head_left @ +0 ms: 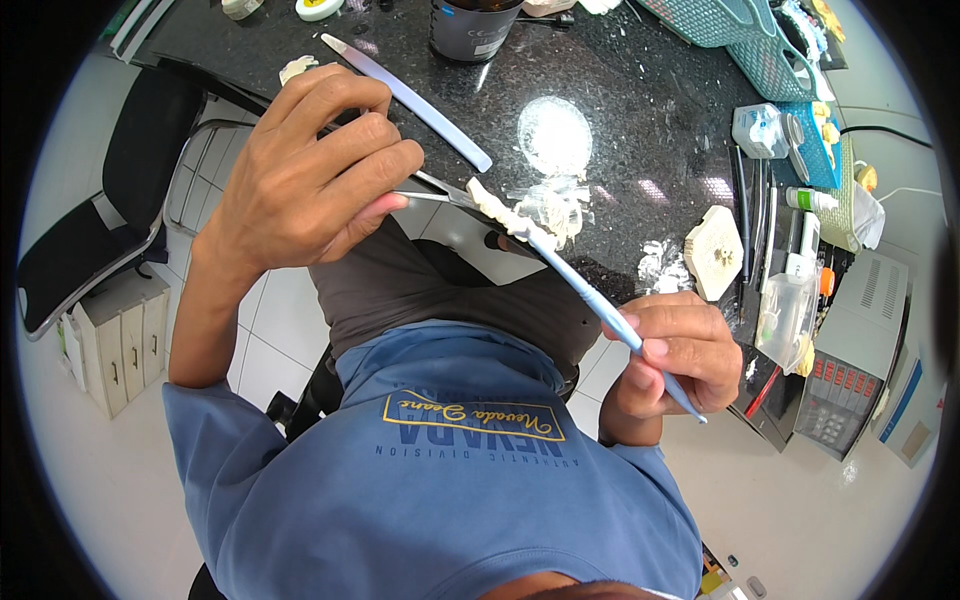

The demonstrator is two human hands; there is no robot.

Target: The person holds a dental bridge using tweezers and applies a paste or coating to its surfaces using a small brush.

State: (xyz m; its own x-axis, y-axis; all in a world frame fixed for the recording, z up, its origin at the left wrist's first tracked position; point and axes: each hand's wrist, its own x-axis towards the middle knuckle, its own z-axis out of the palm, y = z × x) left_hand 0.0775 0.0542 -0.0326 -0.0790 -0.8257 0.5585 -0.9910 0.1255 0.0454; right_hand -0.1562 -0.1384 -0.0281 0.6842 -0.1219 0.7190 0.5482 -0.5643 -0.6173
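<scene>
My left hand (325, 165) is closed around a silver two-armed metal tool (435, 188), tweezers or small scissors; its grip end is hidden by my fingers. The metal tips meet an uneven cream-coloured piece (497, 213). From the other side, my right hand (680, 355) pinches a slim light blue handled tool (590, 295) between thumb and fingers. Its far end touches the cream piece, and I cannot tell whether the two are joined. Both tools are held up above my lap at the counter's near edge.
On the black speckled counter (620, 130) lie a lavender spatula (410, 105), white smears and a cream plaster block (713, 250). A dark cup (475, 28) stands behind. Teal baskets (710, 20), bottles and slim tools crowd the right side, near a grey device (850, 350).
</scene>
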